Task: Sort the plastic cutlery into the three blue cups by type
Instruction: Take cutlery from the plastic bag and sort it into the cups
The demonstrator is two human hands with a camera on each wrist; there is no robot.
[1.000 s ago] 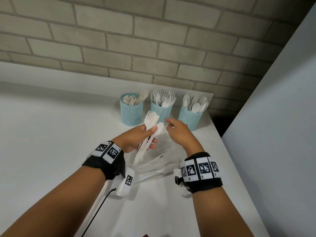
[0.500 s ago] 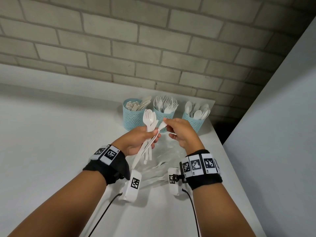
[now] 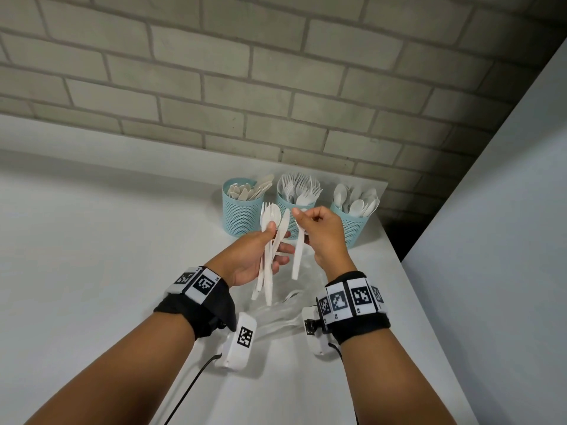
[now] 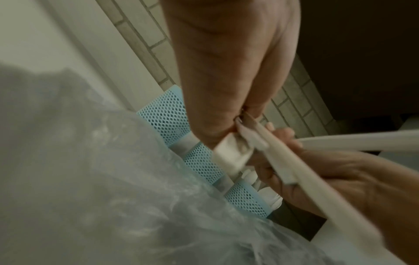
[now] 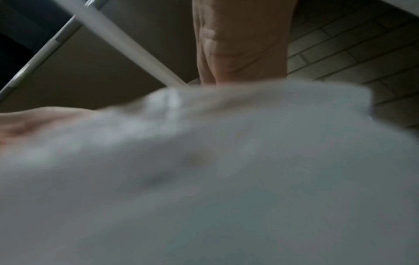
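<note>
Standing in a row near the white tabletop's [image 3: 92,240] far right corner, three blue mesh plastic cups [image 3: 241,211] hold sorted white cutlery. Before them, the left hand [image 3: 251,256] clasps a mixed bunch of white plastic cutlery [image 3: 270,240]; the right hand [image 3: 322,231] pinches one white plastic utensil [image 3: 298,256].

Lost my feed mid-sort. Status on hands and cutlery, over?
Left hand grips mixed cutlery bundle. Right hand pinches one white piece, apart from bundle. Three blue cups already part filled. Nothing blocking.
</note>
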